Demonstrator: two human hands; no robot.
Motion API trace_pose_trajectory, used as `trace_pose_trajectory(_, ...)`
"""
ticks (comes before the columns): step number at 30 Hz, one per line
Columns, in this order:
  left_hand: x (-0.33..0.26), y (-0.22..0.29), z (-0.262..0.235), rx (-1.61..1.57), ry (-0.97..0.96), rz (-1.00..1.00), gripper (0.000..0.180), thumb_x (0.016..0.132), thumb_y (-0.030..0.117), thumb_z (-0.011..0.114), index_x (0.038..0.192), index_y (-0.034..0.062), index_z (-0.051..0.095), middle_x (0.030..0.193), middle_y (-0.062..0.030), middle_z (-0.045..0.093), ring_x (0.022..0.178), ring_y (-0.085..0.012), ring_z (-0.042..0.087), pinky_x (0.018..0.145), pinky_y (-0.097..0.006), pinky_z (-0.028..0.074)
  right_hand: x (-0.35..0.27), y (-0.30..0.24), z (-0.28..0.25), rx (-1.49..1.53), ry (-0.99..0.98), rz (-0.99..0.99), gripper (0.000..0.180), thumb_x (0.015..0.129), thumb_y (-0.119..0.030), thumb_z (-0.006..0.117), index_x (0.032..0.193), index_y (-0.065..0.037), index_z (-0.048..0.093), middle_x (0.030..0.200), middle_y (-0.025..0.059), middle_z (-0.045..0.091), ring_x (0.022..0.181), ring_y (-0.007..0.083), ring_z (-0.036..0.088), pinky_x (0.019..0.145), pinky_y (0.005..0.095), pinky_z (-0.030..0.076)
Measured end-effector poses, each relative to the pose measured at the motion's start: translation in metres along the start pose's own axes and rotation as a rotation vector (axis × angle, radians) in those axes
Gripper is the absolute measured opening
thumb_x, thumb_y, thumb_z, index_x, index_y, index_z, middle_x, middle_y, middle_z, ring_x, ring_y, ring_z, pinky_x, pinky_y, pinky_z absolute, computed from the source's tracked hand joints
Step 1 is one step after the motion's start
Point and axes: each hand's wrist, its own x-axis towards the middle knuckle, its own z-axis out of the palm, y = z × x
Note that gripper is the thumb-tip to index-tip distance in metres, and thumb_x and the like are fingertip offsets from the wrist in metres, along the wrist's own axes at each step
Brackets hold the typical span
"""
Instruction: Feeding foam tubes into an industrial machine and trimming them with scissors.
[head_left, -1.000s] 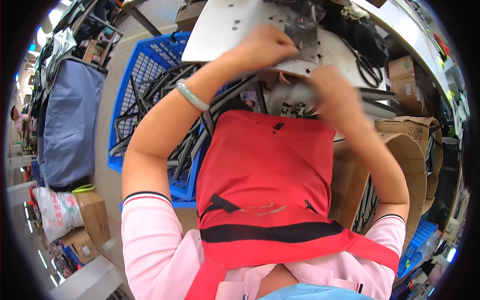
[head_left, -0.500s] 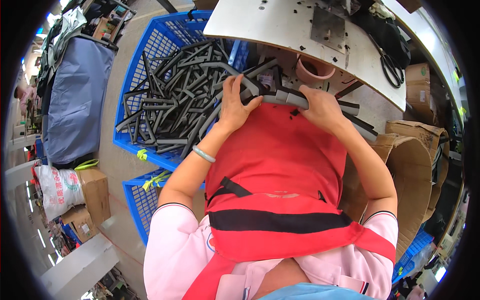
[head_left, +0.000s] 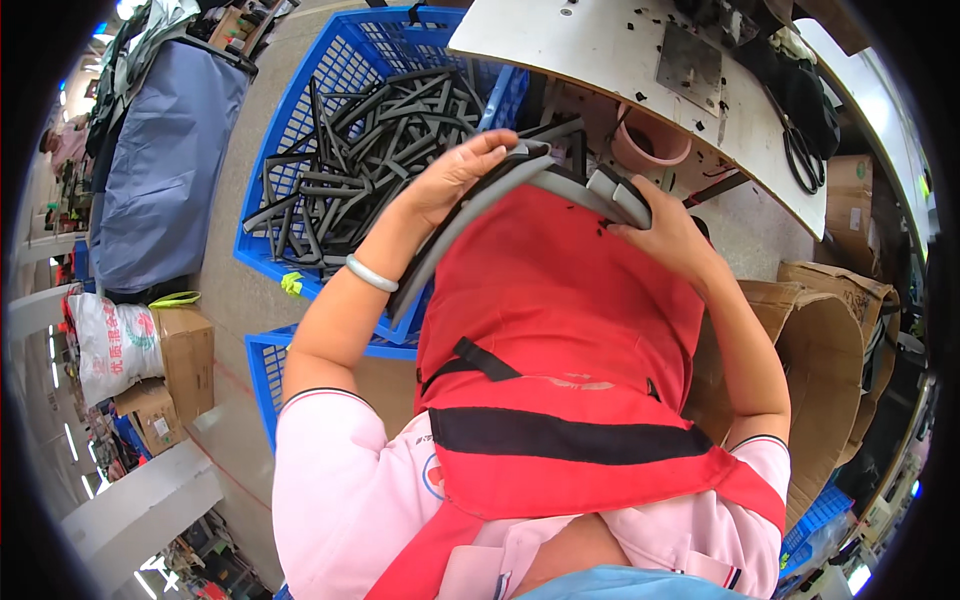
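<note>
My left hand (head_left: 455, 175) and my right hand (head_left: 668, 232) both grip a long grey and black foam strip (head_left: 520, 180) that bends in an arc over my red apron (head_left: 560, 320). The left hand holds its upper left part, and the strip's tail hangs down past my left wrist. The right hand pinches the strip's right end. A blue crate (head_left: 300, 110) full of several similar dark strips (head_left: 370, 140) stands just left of my left hand.
A white worktable (head_left: 610, 60) with a metal plate and scissors (head_left: 800, 150) lies ahead. A pink bowl (head_left: 650, 150) sits beneath it. Cardboard boxes (head_left: 830, 330) stand at my right, a second blue crate (head_left: 270, 370) and a grey-blue covered cart (head_left: 165, 170) at my left.
My hands came down from the worktable to my lap. They now hold a strip over the apron, pulled further apart than half a second ago.
</note>
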Motion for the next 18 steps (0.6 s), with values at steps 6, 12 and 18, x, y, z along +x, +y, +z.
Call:
trace_pose_trajectory(6, -0.021, -0.064, -0.036, 1.321, 0.240, 0.087, 0.026, 0.096, 0.014, 0.051, 0.114, -0.0016, 0.061, 0.105, -0.0139, 0.064, 0.094, -0.0248, 0.063, 0.084, -0.034, 0.049, -0.026, -0.014, -0.018, -0.323, -0.169, 0.037, 0.041, 0.076, -0.018, 0.070, 0.109, -0.003, 0.050, 0.091, 0.0249, 0.064, 0.093, 0.0441, 0.059, 0.078, 0.0493, 0.047)
trace_pose_trajectory(12, -0.045, -0.073, 0.050, 1.590, 0.149, 0.406, 0.036, 0.088, 0.027, 0.062, 0.111, -0.0004, 0.060, 0.105, -0.0185, 0.062, 0.103, -0.0360, 0.058, 0.089, -0.043, 0.047, -0.050, 0.006, -0.021, -0.324, -0.080, 0.069, 0.043, 0.076, -0.015, 0.070, 0.112, -0.003, 0.051, 0.094, 0.0266, 0.062, 0.093, 0.0457, 0.057, 0.078, 0.0494, 0.045)
trace_pose_trajectory(18, -0.047, -0.025, -0.006, 1.426, 0.540, 0.456, 0.039, 0.078, 0.007, 0.066, 0.116, 0.0021, 0.056, 0.101, -0.0155, 0.062, 0.095, -0.0313, 0.061, 0.082, -0.039, 0.049, -0.069, -0.005, -0.024, -0.278, -0.194, 0.134, 0.046, 0.075, -0.015, 0.073, 0.113, -0.004, 0.050, 0.095, 0.0244, 0.065, 0.094, 0.0440, 0.059, 0.078, 0.0480, 0.047)
